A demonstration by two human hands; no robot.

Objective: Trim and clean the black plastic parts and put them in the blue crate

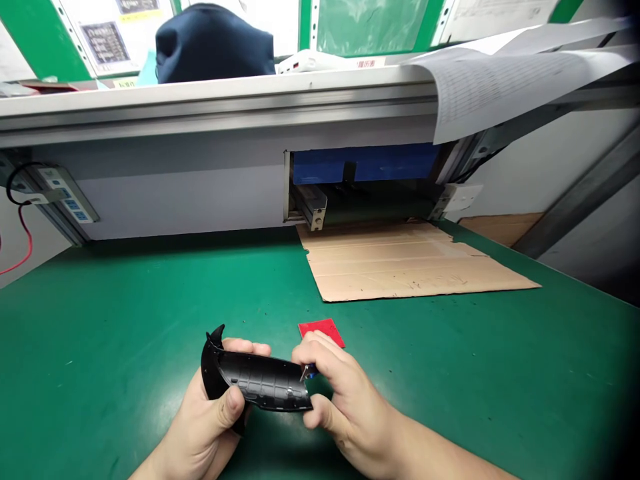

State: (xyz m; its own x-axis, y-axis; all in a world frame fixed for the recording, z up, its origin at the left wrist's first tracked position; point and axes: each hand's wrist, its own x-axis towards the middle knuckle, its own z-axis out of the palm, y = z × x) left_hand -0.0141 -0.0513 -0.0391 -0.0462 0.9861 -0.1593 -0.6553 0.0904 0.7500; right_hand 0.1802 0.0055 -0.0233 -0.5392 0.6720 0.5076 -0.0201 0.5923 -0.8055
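Observation:
A black plastic handle-shaped shell lies across both hands above the green table, its ribbed hollow side turned up. My left hand is closed round its wider, hooked left end, thumb pressed on the near edge. At the shell's right end my right hand is closed with fingers curled, and its thumb touches the lower corner. A small blue tool with a thin metal tip shows under the right forefinger, its tip at the shell's end. The rest of that tool is hidden by the hand.
Just beyond my right hand lies a red square piece on the green table. Flat cardboard is farther back, under an opening in the panel. A shelf spans the back, carrying a dark blue cap and overhanging papers.

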